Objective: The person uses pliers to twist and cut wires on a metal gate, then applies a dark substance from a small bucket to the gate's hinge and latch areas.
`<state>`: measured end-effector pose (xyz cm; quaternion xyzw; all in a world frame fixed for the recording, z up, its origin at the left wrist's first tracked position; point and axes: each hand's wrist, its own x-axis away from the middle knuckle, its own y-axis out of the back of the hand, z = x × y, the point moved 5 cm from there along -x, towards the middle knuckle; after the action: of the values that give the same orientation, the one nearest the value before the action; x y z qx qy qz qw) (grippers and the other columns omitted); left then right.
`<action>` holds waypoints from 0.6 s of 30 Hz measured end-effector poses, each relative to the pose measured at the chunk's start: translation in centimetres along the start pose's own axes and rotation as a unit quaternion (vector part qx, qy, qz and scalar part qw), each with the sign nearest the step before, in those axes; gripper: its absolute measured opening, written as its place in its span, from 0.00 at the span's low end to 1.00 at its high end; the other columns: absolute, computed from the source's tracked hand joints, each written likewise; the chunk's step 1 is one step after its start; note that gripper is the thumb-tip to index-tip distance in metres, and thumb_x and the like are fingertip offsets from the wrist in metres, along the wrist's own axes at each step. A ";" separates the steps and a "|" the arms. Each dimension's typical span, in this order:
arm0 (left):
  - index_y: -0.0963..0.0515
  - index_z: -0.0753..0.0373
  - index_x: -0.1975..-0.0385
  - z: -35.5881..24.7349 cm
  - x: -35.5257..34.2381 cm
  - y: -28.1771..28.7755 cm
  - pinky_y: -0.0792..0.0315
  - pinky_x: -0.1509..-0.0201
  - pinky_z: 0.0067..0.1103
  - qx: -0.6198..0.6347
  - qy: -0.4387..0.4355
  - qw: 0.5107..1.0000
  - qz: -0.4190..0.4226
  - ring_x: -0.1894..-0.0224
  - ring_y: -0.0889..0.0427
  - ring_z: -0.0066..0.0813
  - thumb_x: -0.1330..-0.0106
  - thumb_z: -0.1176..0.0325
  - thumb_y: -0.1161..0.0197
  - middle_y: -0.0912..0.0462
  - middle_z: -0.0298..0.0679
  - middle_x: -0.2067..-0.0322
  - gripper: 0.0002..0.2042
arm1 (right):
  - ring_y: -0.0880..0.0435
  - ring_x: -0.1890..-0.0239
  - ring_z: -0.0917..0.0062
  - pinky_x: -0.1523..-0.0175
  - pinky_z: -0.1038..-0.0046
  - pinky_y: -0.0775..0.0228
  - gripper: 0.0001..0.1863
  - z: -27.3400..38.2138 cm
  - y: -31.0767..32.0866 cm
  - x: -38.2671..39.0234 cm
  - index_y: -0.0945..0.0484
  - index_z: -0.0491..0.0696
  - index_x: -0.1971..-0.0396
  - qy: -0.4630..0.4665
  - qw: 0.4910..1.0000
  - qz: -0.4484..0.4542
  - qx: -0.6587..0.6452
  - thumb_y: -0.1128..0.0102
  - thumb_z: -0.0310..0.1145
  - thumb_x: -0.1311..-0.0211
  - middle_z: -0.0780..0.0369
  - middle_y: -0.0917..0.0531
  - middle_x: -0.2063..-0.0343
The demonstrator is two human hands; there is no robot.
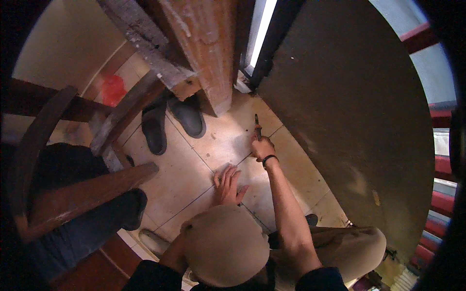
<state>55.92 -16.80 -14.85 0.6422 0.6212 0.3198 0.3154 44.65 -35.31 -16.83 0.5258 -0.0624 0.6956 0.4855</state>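
My left hand [227, 184] rests palm down on the tiled floor [189, 194], its fingers spread and nothing in them. Farther off and to the right, my right hand [262, 148] is closed around a slim dark hand tool [257, 121]. The tool's narrow end points away from me, low over the tiles near the foot of a dark brown panel; its exact kind is too small to make out. A black band [270, 158] circles my right wrist. Part of my left forearm is hidden behind my tan-trousered knee [225, 245].
A thick wooden post [213, 58] stands ahead, beside a dark metal frame [264, 48]. The brown panel [349, 121] fills the right. Dark slippers [188, 116] lie under the post. At left are a wooden chair [87, 199], another person's dark-trousered leg [82, 237] and something red [112, 89].
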 end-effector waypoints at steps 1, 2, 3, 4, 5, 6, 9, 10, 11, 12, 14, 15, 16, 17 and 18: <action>0.32 0.64 0.37 -0.1 0.1 0.2 0.54 0.29 0.54 0.014 0.007 1.000 -0.015 0.30 0.36 0.50 0.33 0.52 0.38 0.32 0.50 0.35 0.29 | 0.16 0.47 0.52 0.44 0.56 0.26 0.29 -0.4 0.1 1.0 0.19 0.42 0.56 -0.007 0.999 0.016 -0.040 0.51 0.56 0.33 0.44 0.15 0.54; 0.31 0.64 0.38 -0.2 -0.1 0.1 0.53 0.30 0.54 0.032 0.008 0.999 -0.032 0.32 0.33 0.51 0.33 0.54 0.36 0.30 0.51 0.37 0.29 | 0.16 0.47 0.52 0.44 0.56 0.26 0.29 -2.0 0.2 0.7 0.19 0.42 0.56 -0.009 0.999 0.003 -0.046 0.51 0.56 0.33 0.44 0.15 0.54; 0.31 0.64 0.38 -0.6 -0.1 -0.1 0.53 0.30 0.54 0.037 -0.007 0.999 -0.030 0.32 0.33 0.51 0.33 0.54 0.36 0.30 0.51 0.37 0.29 | 0.16 0.49 0.50 0.44 0.55 0.26 0.30 -3.7 0.3 0.2 0.21 0.42 0.54 0.021 0.997 -0.054 -0.042 0.52 0.56 0.32 0.44 0.15 0.55; 0.31 0.65 0.39 -0.4 0.0 0.0 0.49 0.31 0.52 0.041 -0.002 0.997 -0.066 0.36 0.31 0.52 0.35 0.57 0.35 0.28 0.51 0.40 0.27 | 0.17 0.50 0.47 0.45 0.54 0.26 0.30 -4.9 0.6 0.2 0.22 0.42 0.51 0.052 0.992 -0.108 -0.040 0.53 0.57 0.31 0.44 0.15 0.56; 0.30 0.65 0.40 0.4 -0.1 0.6 0.45 0.32 0.49 0.041 0.007 0.994 -0.104 0.39 0.29 0.53 0.36 0.61 0.33 0.26 0.51 0.42 0.27 | 0.17 0.51 0.45 0.45 0.52 0.26 0.30 -3.7 1.2 3.1 0.25 0.43 0.48 0.120 0.978 -0.168 0.023 0.55 0.57 0.29 0.43 0.16 0.55; 0.30 0.65 0.40 1.2 -0.5 0.8 0.45 0.32 0.49 0.038 -0.003 0.994 -0.102 0.39 0.29 0.53 0.36 0.61 0.33 0.26 0.51 0.42 0.27 | 0.17 0.51 0.45 0.45 0.52 0.26 0.30 -4.2 1.0 3.5 0.25 0.43 0.48 0.121 0.977 -0.174 0.014 0.55 0.57 0.29 0.43 0.16 0.55; 0.33 0.66 0.41 1.5 -3.8 2.6 0.37 0.38 0.45 0.062 0.021 0.982 -0.176 0.42 0.29 0.55 0.36 0.67 0.32 0.27 0.53 0.45 0.26 | 0.17 0.51 0.45 0.44 0.51 0.26 0.30 -8.4 1.3 4.0 0.24 0.44 0.48 0.053 0.985 -0.158 0.048 0.55 0.56 0.29 0.43 0.17 0.53; 0.33 0.66 0.41 0.3 -6.1 3.5 0.37 0.38 0.45 0.069 -0.002 0.983 -0.172 0.42 0.29 0.55 0.36 0.67 0.32 0.27 0.53 0.45 0.26 | 0.17 0.52 0.45 0.45 0.51 0.26 0.28 -10.8 1.6 3.7 0.25 0.43 0.49 0.057 0.982 -0.180 0.026 0.51 0.53 0.31 0.43 0.16 0.56; 0.34 0.67 0.40 -1.7 -8.7 5.3 0.37 0.38 0.45 0.094 -0.053 0.979 -0.175 0.42 0.29 0.55 0.37 0.68 0.32 0.27 0.53 0.45 0.27 | 0.17 0.54 0.45 0.46 0.52 0.26 0.26 -12.4 2.0 3.6 0.25 0.42 0.50 0.061 0.978 -0.201 0.004 0.48 0.50 0.33 0.43 0.15 0.58; 0.34 0.67 0.40 -3.2 -11.0 7.6 0.37 0.38 0.45 0.111 -0.103 0.972 -0.181 0.42 0.29 0.55 0.37 0.69 0.31 0.27 0.53 0.45 0.27 | 0.17 0.54 0.45 0.46 0.52 0.26 0.26 -12.4 2.1 4.2 0.25 0.42 0.50 0.064 0.975 -0.214 -0.011 0.48 0.50 0.33 0.43 0.15 0.58; 0.35 0.66 0.39 -8.7 -14.9 13.0 0.37 0.35 0.44 0.056 -0.261 0.928 -0.259 0.40 0.29 0.53 0.41 0.69 0.28 0.27 0.53 0.44 0.31 | 0.18 0.50 0.48 0.45 0.52 0.26 0.22 -13.6 2.6 5.7 0.26 0.43 0.49 -0.001 0.977 -0.215 0.000 0.45 0.44 0.35 0.44 0.17 0.55; 0.36 0.66 0.37 -11.4 -16.8 16.4 0.37 0.33 0.44 0.071 -0.334 0.892 -0.297 0.39 0.29 0.52 0.41 0.67 0.27 0.27 0.52 0.43 0.33 | 0.18 0.50 0.48 0.45 0.52 0.26 0.22 -13.3 2.7 6.6 0.26 0.43 0.49 -0.007 0.973 -0.231 -0.017 0.45 0.44 0.35 0.44 0.17 0.55; 0.37 0.66 0.36 -14.8 -18.2 19.4 0.37 0.32 0.44 0.059 -0.393 0.852 -0.340 0.38 0.29 0.52 0.38 0.62 0.28 0.27 0.52 0.42 0.34 | 0.19 0.47 0.50 0.45 0.52 0.25 0.21 -13.2 3.0 7.3 0.26 0.44 0.49 0.042 0.965 -0.257 0.008 0.44 0.41 0.36 0.45 0.18 0.53; 0.38 0.66 0.35 -18.0 -19.3 21.5 0.37 0.32 0.44 0.066 -0.435 0.826 -0.353 0.38 0.28 0.52 0.37 0.57 0.28 0.26 0.52 0.42 0.36 | 0.21 0.45 0.51 0.45 0.52 0.24 0.20 -13.3 3.2 8.3 0.26 0.45 0.49 0.085 0.955 -0.282 0.037 0.43 0.38 0.37 0.45 0.20 0.51; 0.38 0.66 0.35 -21.1 -19.8 23.4 0.37 0.32 0.44 0.075 -0.475 0.796 -0.367 0.38 0.28 0.52 0.37 0.53 0.27 0.26 0.52 0.41 0.38 | 0.24 0.42 0.54 0.46 0.53 0.23 0.19 -13.9 3.5 9.1 0.26 0.47 0.49 0.038 0.959 -0.275 0.060 0.43 0.35 0.40 0.48 0.23 0.48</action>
<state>52.43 -37.16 16.19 0.4591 0.6043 -0.2127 0.6154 32.96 -23.25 -14.28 0.5237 0.1452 0.5573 0.6277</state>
